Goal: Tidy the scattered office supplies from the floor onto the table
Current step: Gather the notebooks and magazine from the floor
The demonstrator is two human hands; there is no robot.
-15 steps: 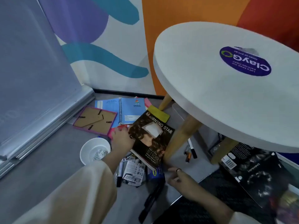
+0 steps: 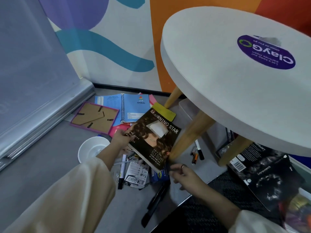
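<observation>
Left hand grips the left edge of a magazine, thumb on the cover and fingers curled under it. Magazine is lifted at a tilt above the floor clutter, its cover reading "MORNING STAR", its lower right corner close to a wooden table leg. Right hand is at that lower corner with fingers bent, a ring on one finger; whether it pinches the magazine or the blue box just under it cannot be told.

Table is round and white with a purple sticker on its top. It stands to the right of the clutter.

Items on the grey floor:
- Blue spiral notebook, lying open near the wall, partly under the magazine's top edge.
- Photo frame with a pink border, face down, just left of the notebook.
- Yellow card showing past the magazine's upper corner.
- White paper cup, upright, beside the left wrist.
- Staple packet and a black marker below the magazine, near the left sleeve.
- Black stapler, lying lengthwise below the blue box.
- Several pens beside the table leg, to the right of it.
- Black book lying under the table's right side, barcode visible.

Whiteboard leans at the left. Wall behind carries purple, teal and orange shapes.
</observation>
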